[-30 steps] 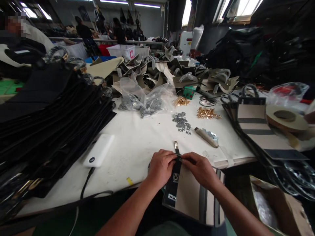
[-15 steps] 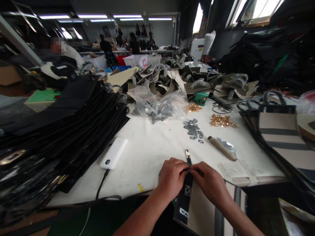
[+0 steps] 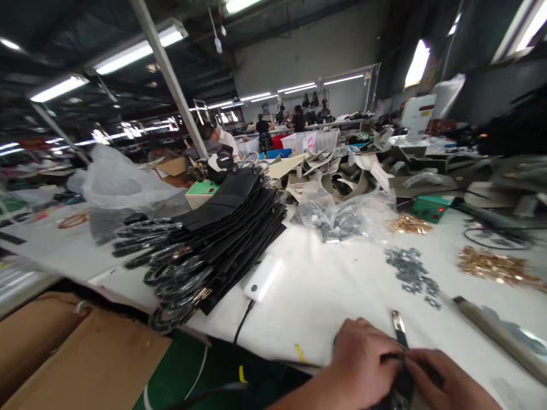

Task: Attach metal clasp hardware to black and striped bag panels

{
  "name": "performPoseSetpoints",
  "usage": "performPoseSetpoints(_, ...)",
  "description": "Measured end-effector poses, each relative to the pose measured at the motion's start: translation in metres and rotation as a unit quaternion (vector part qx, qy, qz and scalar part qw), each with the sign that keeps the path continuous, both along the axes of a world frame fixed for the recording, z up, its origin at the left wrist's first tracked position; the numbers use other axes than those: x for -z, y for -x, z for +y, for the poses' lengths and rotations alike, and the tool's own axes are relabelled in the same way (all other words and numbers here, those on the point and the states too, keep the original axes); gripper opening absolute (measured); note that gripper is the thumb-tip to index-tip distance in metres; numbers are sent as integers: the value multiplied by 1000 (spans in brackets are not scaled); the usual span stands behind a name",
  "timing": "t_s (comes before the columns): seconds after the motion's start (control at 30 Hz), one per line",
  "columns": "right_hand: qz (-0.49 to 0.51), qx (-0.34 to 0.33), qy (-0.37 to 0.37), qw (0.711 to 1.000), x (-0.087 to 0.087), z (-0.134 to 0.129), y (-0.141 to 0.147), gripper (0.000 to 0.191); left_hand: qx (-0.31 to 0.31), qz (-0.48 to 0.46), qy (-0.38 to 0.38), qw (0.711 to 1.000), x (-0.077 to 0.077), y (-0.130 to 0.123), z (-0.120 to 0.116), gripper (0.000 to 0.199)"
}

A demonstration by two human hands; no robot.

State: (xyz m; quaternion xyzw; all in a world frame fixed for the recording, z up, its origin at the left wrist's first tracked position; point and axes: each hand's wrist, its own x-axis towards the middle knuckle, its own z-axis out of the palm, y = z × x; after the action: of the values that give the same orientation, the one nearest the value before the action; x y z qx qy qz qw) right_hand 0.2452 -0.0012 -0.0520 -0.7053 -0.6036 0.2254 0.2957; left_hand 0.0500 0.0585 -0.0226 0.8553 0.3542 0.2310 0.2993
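At the near edge of the tabletop [image 3: 342, 296], the left hand [image 3: 363, 364] and right hand [image 3: 444, 378] both pinch a black strap [image 3: 404, 384]. A clear bag [image 3: 342, 213] farther back holds dark metal parts.

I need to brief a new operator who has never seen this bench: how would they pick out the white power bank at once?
Start at the big slanting stack of black bags on the white table. At that stack's near right edge lies the white power bank, a flat rounded slab with a black cable running off its near end over the table's edge. It is the only smooth white block there; the neighbouring small things are loose metal parts.
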Motion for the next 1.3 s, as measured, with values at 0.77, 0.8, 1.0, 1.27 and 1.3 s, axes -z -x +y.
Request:
performPoseSetpoints(0.77,38,76,59,995,-54,-4,25,21,2,-27,-20,999,-11,-4,9,16)
performPoseSetpoints(0.8,42,83,62,994,-55,-4,26,21,2,-29,-20,999,-10,-4,10,18)
performPoseSetpoints(1.0,52,103,73,991,-60,-2,29,20,3,-39,-29,999,-5,-4,10,23)
performPoseSetpoints(1.27,74,121,70,987,-57,-4,30,16,1,-38,-40,998,-5,-3,10,21)
performPoseSetpoints(1.3,76,123,69,987,-56,-5,30,16,2,-37,-41,998,-5,-3,10,21)
